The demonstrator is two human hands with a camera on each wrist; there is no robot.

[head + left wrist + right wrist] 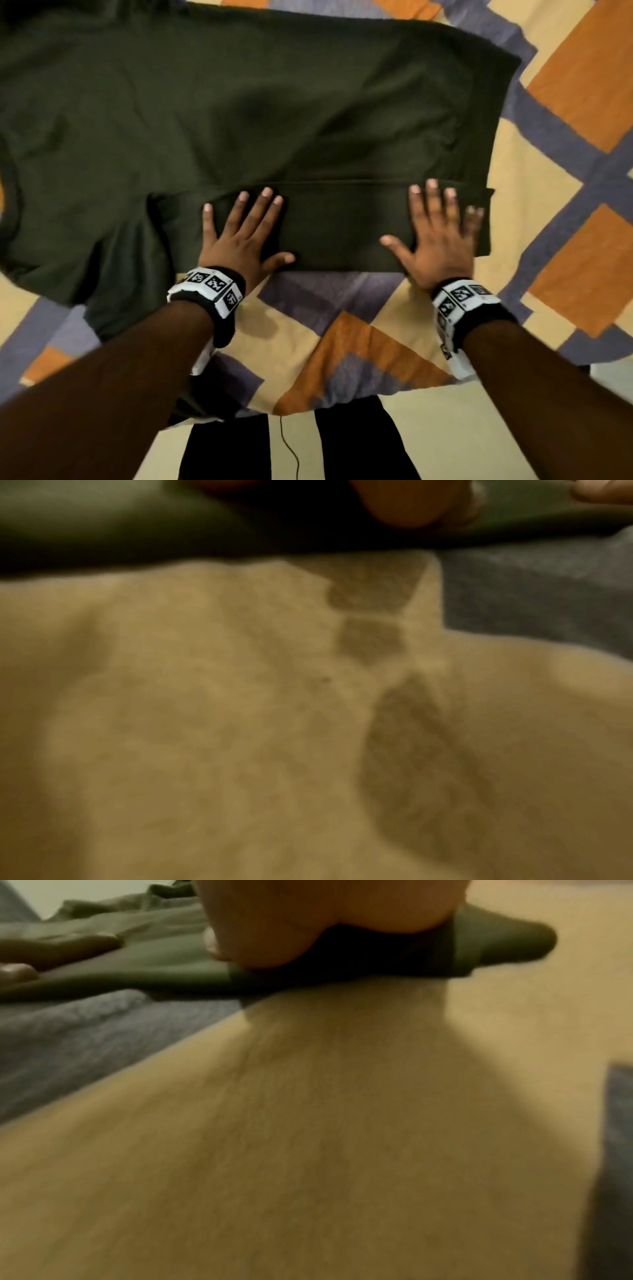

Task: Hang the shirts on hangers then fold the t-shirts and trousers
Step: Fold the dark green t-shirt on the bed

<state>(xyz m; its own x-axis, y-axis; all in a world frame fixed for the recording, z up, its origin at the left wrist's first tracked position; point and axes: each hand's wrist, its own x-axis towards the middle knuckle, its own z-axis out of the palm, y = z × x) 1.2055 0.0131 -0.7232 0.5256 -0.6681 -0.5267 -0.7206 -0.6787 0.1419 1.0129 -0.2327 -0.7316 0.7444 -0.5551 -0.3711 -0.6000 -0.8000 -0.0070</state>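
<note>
A dark green t-shirt (260, 113) lies spread flat on the bed, its collar at the far left edge of the head view. Its near side is folded over into a long strip (342, 226). My left hand (239, 229) lies flat on the left part of that strip with straight, spread fingers. My right hand (442, 233) presses flat on the right part, near the hem. In the left wrist view the green t-shirt (103, 520) fills the top and the hand's heel (404, 504) rests on it. In the right wrist view the palm (325, 920) sits on the folded edge (342, 969).
The bedsheet (565, 85) has orange, cream and purple-grey blocks and runs out on all sides of the shirt. The bed's near edge (342, 407) is just below my wrists. Beyond it are the floor, my dark trouser legs (356, 448) and a thin cable (287, 445).
</note>
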